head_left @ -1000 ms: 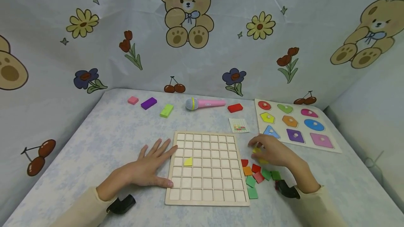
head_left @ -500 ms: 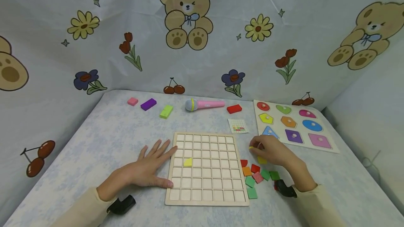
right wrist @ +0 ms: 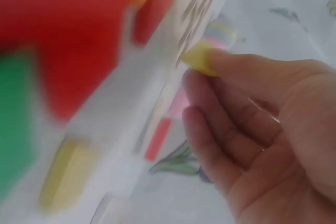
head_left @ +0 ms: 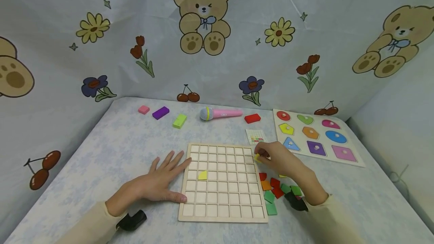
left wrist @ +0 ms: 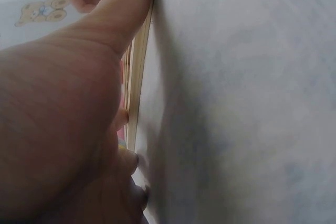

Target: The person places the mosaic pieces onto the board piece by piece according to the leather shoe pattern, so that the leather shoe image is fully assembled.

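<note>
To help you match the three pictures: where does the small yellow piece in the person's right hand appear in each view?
Head: yellow piece at the grid board's right edge, pinched by the right hand.
Left wrist: not in view.
Right wrist: yellow piece at the fingertips, upper centre.
Shared landmark: the grid board.

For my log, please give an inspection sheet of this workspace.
Surface: table under pale patterned cloth.
Job's things: grid board with one yellow tile; loose tiles on its right.
Clutter: microphone, four blocks, shape puzzle, pattern card.
Hands: left hand flat against board edge; right hand pinches yellow piece in fingers.
Cables: nothing seen.
Surroundings: bear-print curtain.
</note>
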Action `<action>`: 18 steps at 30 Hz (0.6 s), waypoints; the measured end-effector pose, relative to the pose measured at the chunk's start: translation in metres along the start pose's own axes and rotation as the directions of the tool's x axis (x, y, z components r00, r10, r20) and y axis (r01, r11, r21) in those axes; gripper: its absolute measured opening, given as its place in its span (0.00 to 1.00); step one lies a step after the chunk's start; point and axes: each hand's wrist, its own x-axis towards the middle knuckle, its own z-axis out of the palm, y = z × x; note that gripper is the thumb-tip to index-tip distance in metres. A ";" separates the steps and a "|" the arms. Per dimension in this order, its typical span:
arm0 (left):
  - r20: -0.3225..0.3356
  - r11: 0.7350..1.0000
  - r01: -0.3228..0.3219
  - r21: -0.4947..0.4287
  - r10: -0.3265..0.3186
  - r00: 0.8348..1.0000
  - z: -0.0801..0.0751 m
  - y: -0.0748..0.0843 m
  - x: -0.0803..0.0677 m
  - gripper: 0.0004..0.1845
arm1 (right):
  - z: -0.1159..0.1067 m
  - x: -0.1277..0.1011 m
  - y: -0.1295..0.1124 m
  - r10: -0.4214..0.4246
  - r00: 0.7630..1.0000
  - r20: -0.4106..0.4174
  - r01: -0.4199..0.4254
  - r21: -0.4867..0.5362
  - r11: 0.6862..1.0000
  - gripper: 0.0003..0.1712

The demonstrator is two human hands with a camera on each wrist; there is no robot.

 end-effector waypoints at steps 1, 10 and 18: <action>0.000 1.000 0.001 0.001 -0.001 1.000 0.000 0.000 0.000 0.59 | 0.001 0.002 -0.004 -0.018 1.000 0.006 0.018 0.010 1.000 0.06; 0.009 1.000 0.006 0.004 -0.006 1.000 0.001 -0.002 0.002 0.59 | 0.016 0.017 -0.026 -0.181 0.983 0.036 0.177 0.084 0.981 0.06; 0.002 1.000 -0.007 -0.006 0.007 1.000 0.000 -0.001 -0.001 0.58 | 0.020 0.021 -0.052 -0.310 0.949 0.060 0.299 0.152 0.942 0.07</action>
